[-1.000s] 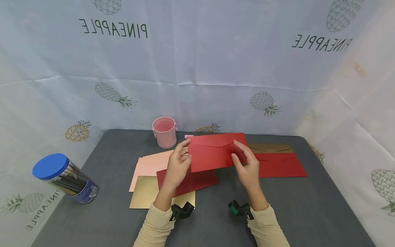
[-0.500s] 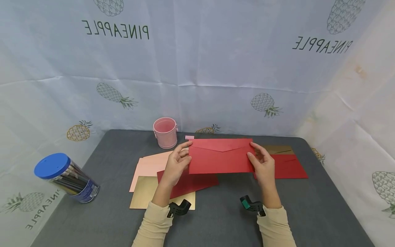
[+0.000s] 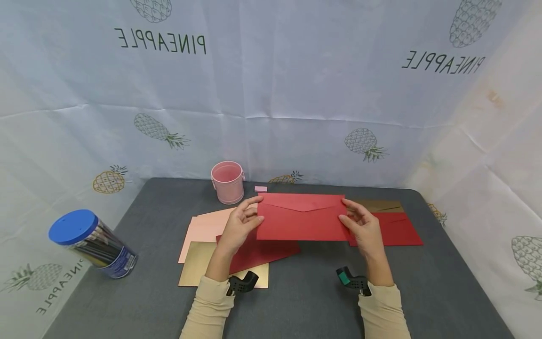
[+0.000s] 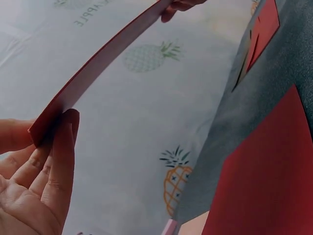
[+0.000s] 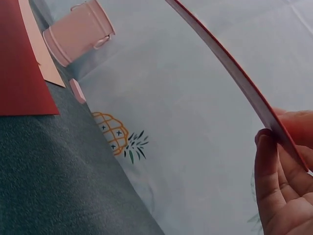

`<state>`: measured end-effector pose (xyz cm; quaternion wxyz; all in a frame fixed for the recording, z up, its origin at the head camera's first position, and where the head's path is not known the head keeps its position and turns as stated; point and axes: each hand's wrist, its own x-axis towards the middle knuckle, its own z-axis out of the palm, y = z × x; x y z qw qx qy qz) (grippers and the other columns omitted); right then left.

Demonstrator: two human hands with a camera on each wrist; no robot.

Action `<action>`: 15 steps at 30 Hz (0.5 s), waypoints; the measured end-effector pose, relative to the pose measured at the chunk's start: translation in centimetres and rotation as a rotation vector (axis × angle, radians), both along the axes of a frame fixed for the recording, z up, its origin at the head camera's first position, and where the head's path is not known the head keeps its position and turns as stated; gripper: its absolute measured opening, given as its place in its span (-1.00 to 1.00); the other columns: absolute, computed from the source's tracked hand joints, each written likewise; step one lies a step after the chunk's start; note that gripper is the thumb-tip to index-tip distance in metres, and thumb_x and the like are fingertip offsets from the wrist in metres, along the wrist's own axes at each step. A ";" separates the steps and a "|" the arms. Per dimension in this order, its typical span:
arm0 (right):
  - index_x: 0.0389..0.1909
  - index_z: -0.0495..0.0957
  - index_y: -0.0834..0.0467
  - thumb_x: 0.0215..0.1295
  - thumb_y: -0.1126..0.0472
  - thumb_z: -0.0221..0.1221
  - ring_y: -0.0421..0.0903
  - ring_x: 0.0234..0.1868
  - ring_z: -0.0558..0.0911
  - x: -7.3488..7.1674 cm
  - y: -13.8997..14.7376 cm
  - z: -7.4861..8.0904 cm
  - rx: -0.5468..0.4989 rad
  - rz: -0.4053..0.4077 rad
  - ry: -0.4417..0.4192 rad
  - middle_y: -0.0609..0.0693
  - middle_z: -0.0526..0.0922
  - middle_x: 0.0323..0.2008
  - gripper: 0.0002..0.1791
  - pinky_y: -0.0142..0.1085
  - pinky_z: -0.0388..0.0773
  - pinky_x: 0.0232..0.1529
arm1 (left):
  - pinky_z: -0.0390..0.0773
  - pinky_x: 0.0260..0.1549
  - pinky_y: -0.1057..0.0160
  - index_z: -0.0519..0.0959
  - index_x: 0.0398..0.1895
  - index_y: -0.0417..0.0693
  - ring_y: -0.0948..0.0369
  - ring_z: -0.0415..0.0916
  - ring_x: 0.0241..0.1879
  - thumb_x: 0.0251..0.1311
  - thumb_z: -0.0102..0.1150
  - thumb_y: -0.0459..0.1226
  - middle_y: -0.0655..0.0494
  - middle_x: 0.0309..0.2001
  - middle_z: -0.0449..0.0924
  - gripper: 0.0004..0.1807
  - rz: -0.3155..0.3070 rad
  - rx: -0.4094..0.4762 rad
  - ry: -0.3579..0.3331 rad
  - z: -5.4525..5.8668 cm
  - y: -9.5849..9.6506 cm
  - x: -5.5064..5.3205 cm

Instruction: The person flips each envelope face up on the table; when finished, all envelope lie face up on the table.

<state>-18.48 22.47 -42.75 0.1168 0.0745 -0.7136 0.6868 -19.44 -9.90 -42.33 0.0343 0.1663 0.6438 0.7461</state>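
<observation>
A red envelope (image 3: 301, 221) with its flap side facing up is held above the table between both hands. My left hand (image 3: 239, 226) pinches its left end between thumb and fingers, and my right hand (image 3: 365, 229) pinches the right end. Seen edge-on in the left wrist view, the envelope (image 4: 98, 68) bows slightly. Below it on the table, a dark red sheet or envelope (image 3: 271, 254) lies over a gold one (image 3: 196, 263) and several pale pink ones (image 3: 207, 226). At the right, another red envelope (image 3: 400, 229) partly covers a brown-gold envelope (image 3: 378, 205).
A pink bucket (image 3: 227, 183) stands at the table's back edge, with a small pink block (image 3: 260, 189) beside it. On the left is a clear jar (image 3: 95, 245) of pencil-like sticks with a blue lid. A pineapple-print cloth (image 3: 296, 84) hangs behind the grey table (image 3: 305, 301).
My right hand has shifted right along the envelope to its right end. The envelope has levelled out and come slightly lower; my left hand keeps its grip.
</observation>
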 end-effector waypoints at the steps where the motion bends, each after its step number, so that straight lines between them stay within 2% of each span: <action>1: 0.23 0.36 0.37 0.24 0.40 0.18 -0.27 -0.17 0.57 0.0 0.2 -0.1 0.009 0.007 0.000 -0.15 0.59 -0.15 -0.48 -0.49 0.62 -0.29 | 0.63 -0.16 0.32 0.28 0.33 -0.14 0.26 0.60 -0.17 0.22 0.08 -0.50 -0.45 0.01 0.48 -0.42 -0.007 0.001 -0.002 0.0 0.0 0.0; 6: 0.24 0.37 0.33 0.25 0.37 0.18 -0.29 -0.15 0.56 -0.1 1.1 -0.4 0.076 0.006 -0.009 -0.17 0.59 -0.14 -0.48 -0.51 0.61 -0.29 | 0.62 -0.17 0.37 0.28 0.32 -0.17 0.29 0.60 -0.17 0.20 0.11 -0.49 -0.44 0.02 0.47 -0.41 -0.026 0.000 -0.020 -0.5 0.4 -0.1; 9: 0.26 0.38 0.27 0.26 0.31 0.19 -0.30 -0.15 0.55 -0.2 1.8 -0.8 0.129 -0.010 -0.051 -0.22 0.58 -0.14 -0.47 -0.51 0.60 -0.29 | 0.60 -0.15 0.39 0.31 0.31 -0.15 0.30 0.59 -0.17 0.19 0.13 -0.47 -0.38 0.02 0.48 -0.42 -0.027 -0.013 -0.050 -1.2 0.9 -0.3; 12: 0.28 0.38 0.19 0.28 0.20 0.20 -0.33 -0.15 0.50 -0.2 2.8 -1.5 0.228 -0.040 -0.110 -0.28 0.53 -0.10 -0.45 -0.54 0.56 -0.28 | 0.58 -0.13 0.41 0.32 0.30 -0.11 0.29 0.58 -0.16 0.21 0.13 -0.45 -0.31 0.02 0.50 -0.44 -0.028 -0.045 -0.087 -1.9 1.8 -0.3; 15: 0.30 0.37 0.13 0.29 0.10 0.19 -0.33 -0.19 0.48 0.2 4.2 -2.5 0.334 -0.059 -0.169 -0.24 0.51 -0.13 -0.43 -0.51 0.55 -0.32 | 0.58 -0.13 0.38 0.32 0.31 -0.10 0.24 0.57 -0.16 0.23 0.12 -0.43 -0.29 0.01 0.52 -0.45 -0.042 -0.073 -0.128 -2.6 3.1 0.0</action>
